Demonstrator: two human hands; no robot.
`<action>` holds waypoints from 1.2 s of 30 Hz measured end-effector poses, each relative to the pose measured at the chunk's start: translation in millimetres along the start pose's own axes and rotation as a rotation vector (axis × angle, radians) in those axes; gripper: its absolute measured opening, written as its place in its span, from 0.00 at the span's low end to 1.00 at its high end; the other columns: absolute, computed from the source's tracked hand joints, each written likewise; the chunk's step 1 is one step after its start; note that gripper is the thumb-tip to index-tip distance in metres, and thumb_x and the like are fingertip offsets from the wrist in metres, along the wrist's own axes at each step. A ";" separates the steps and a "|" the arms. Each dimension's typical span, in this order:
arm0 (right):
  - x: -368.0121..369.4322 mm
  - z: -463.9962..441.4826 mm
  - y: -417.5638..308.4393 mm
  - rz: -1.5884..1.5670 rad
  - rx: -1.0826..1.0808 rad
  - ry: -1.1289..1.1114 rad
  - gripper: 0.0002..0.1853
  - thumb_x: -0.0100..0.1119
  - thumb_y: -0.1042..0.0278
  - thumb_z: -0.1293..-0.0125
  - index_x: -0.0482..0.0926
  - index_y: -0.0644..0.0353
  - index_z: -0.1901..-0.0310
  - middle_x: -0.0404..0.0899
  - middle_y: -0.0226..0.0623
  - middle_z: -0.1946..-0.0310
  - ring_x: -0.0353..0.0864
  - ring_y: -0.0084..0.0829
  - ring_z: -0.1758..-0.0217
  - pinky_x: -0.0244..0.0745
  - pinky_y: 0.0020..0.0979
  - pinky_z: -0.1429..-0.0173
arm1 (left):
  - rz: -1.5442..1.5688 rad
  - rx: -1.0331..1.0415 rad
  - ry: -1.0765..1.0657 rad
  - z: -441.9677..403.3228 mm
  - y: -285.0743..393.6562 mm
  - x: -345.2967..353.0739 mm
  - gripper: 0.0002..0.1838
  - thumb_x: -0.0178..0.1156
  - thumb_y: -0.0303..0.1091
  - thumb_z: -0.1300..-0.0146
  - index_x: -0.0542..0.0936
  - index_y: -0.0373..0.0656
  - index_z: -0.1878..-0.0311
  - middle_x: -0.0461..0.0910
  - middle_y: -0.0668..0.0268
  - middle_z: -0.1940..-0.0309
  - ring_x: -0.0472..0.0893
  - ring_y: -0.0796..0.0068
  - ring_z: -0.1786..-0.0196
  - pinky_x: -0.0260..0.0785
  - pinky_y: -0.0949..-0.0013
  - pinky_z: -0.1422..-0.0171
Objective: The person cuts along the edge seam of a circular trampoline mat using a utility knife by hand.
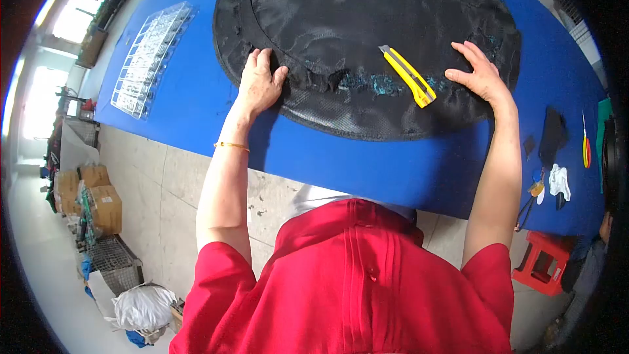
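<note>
A large round black mesh fabric piece (341,19) lies on the blue table, with frayed teal threads (383,84) along its near seam. My left hand (261,84) rests on its near left rim, fingers bent a little and thumb apart. At the near right side, my right hand (479,77) is spread over the fabric, thumb and fingers apart, holding nothing. Between the hands a yellow box cutter (407,75) lies on the fabric, its tip pointing away from me to the left. Neither hand touches the cutter.
On the blue table (314,164), a clear plastic tray (154,59) lies left. To the right are scissors (586,144), a dark cloth strip (553,136) and a white cloth (559,182). A red stool (542,263) stands below; cardboard boxes (105,210) sit at left.
</note>
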State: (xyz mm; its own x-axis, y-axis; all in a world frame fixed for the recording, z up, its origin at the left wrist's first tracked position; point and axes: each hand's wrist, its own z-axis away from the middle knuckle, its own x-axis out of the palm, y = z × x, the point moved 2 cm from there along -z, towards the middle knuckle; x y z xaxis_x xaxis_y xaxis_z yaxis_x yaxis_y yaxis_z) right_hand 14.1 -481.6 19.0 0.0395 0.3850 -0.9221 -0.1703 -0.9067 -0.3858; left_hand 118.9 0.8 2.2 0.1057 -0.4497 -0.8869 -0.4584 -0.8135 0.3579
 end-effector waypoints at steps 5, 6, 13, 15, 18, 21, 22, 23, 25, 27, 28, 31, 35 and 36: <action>-3.4 4.5 -7.8 -0.013 0.016 -0.016 0.45 0.73 0.37 0.44 0.70 0.37 0.24 0.56 0.41 0.17 0.52 0.43 0.14 0.44 0.50 0.15 | -0.095 0.002 0.012 3.2 -0.3 8.0 0.34 0.60 0.47 0.27 0.67 0.30 0.28 0.65 0.33 0.28 0.65 0.35 0.24 0.59 0.47 0.20; -4.5 6.4 -10.5 -0.006 0.021 -0.017 0.45 0.73 0.38 0.44 0.70 0.37 0.24 0.56 0.42 0.17 0.52 0.43 0.14 0.44 0.50 0.15 | -0.140 0.005 0.012 4.7 0.6 9.2 0.35 0.58 0.48 0.26 0.66 0.31 0.27 0.64 0.33 0.27 0.64 0.36 0.23 0.57 0.46 0.19; 8.1 8.6 -1.1 -0.041 -0.017 0.027 0.46 0.71 0.38 0.41 0.67 0.38 0.22 0.53 0.42 0.16 0.48 0.43 0.13 0.41 0.49 0.14 | -0.118 -0.009 -0.049 4.4 -1.7 10.1 0.36 0.56 0.48 0.24 0.63 0.31 0.25 0.61 0.32 0.25 0.60 0.32 0.22 0.54 0.44 0.17; 14.0 9.9 5.1 -0.042 -0.039 0.052 0.45 0.70 0.37 0.41 0.67 0.38 0.22 0.53 0.42 0.16 0.47 0.44 0.13 0.40 0.49 0.14 | -0.106 -0.009 -0.052 4.9 -2.2 9.1 0.36 0.55 0.49 0.24 0.62 0.31 0.25 0.61 0.32 0.25 0.60 0.32 0.21 0.53 0.44 0.17; 26.0 8.4 9.8 -0.007 -0.071 0.102 0.42 0.67 0.37 0.36 0.67 0.39 0.22 0.54 0.42 0.16 0.47 0.44 0.13 0.39 0.49 0.13 | -0.086 -0.012 -0.039 3.6 -1.8 6.7 0.36 0.56 0.49 0.24 0.62 0.31 0.24 0.60 0.32 0.25 0.59 0.33 0.21 0.52 0.44 0.17; 31.5 13.7 -0.1 0.177 -0.059 0.218 0.36 0.56 0.37 0.27 0.66 0.39 0.22 0.56 0.43 0.18 0.48 0.46 0.13 0.40 0.49 0.14 | -0.101 -0.064 -0.082 -2.3 6.7 -0.8 0.33 0.60 0.46 0.28 0.69 0.30 0.30 0.64 0.34 0.26 0.62 0.36 0.22 0.56 0.43 0.19; 33.7 18.3 -5.2 0.215 -0.053 0.255 0.34 0.52 0.38 0.24 0.66 0.40 0.22 0.57 0.44 0.18 0.49 0.46 0.13 0.41 0.50 0.14 | -0.093 -0.064 -0.079 -4.3 12.6 -3.2 0.33 0.60 0.46 0.28 0.69 0.30 0.30 0.64 0.34 0.26 0.62 0.36 0.22 0.56 0.43 0.19; 34.0 19.2 -6.9 0.254 -0.059 0.267 0.33 0.49 0.38 0.23 0.66 0.40 0.21 0.58 0.43 0.18 0.51 0.46 0.14 0.43 0.50 0.14 | -0.120 -0.023 -0.031 -8.0 18.7 -6.2 0.28 0.61 0.44 0.30 0.73 0.30 0.36 0.68 0.36 0.30 0.66 0.37 0.25 0.61 0.44 0.22; 33.3 20.4 -7.8 0.243 -0.057 0.270 0.33 0.49 0.38 0.23 0.66 0.40 0.22 0.58 0.43 0.18 0.51 0.46 0.14 0.44 0.50 0.15 | -0.058 0.091 0.127 -14.1 36.4 -8.2 0.16 0.64 0.37 0.35 0.81 0.31 0.54 0.79 0.41 0.46 0.78 0.40 0.39 0.73 0.47 0.34; 33.5 20.6 -9.2 0.232 -0.052 0.274 0.33 0.49 0.37 0.23 0.66 0.40 0.22 0.59 0.43 0.19 0.51 0.46 0.14 0.44 0.50 0.15 | 0.100 0.060 0.126 -22.5 59.9 -7.0 0.16 0.64 0.38 0.34 0.81 0.31 0.56 0.81 0.42 0.54 0.81 0.41 0.46 0.76 0.49 0.39; 33.4 20.4 -9.8 0.237 -0.054 0.280 0.33 0.48 0.37 0.23 0.66 0.40 0.22 0.59 0.44 0.19 0.52 0.46 0.14 0.44 0.49 0.15 | 0.143 0.079 0.155 -25.0 72.1 -6.2 0.15 0.63 0.38 0.33 0.82 0.31 0.58 0.81 0.42 0.57 0.82 0.41 0.49 0.76 0.48 0.41; 32.9 22.0 -9.6 0.233 -0.059 0.301 0.33 0.49 0.37 0.23 0.68 0.40 0.22 0.61 0.43 0.19 0.52 0.45 0.14 0.44 0.49 0.15 | 0.289 0.062 0.062 -35.5 102.6 -3.3 0.16 0.61 0.40 0.31 0.83 0.32 0.60 0.85 0.44 0.61 0.83 0.44 0.49 0.76 0.49 0.42; 31.1 21.9 -8.6 0.215 -0.071 0.316 0.33 0.50 0.37 0.24 0.68 0.40 0.23 0.62 0.42 0.20 0.54 0.45 0.15 0.44 0.49 0.15 | 0.447 0.007 0.008 -51.9 116.4 9.2 0.19 0.63 0.44 0.32 0.85 0.33 0.57 0.87 0.44 0.62 0.87 0.43 0.54 0.78 0.51 0.46; 31.4 21.6 -9.6 0.195 -0.079 0.321 0.33 0.50 0.37 0.24 0.69 0.40 0.23 0.62 0.42 0.20 0.54 0.45 0.15 0.45 0.50 0.15 | 0.412 -0.016 -0.037 -55.2 119.6 11.8 0.20 0.64 0.46 0.32 0.85 0.33 0.58 0.87 0.44 0.62 0.87 0.44 0.55 0.78 0.52 0.46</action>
State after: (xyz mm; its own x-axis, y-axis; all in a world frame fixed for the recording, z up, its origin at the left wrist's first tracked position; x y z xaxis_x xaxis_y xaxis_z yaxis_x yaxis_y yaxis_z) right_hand -4.4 -457.1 -5.6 0.3219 0.1417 -0.9361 -0.1290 -0.9729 -0.1917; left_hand 114.0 -122.1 50.6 -0.1153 -0.7256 -0.6784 -0.4421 -0.5741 0.6891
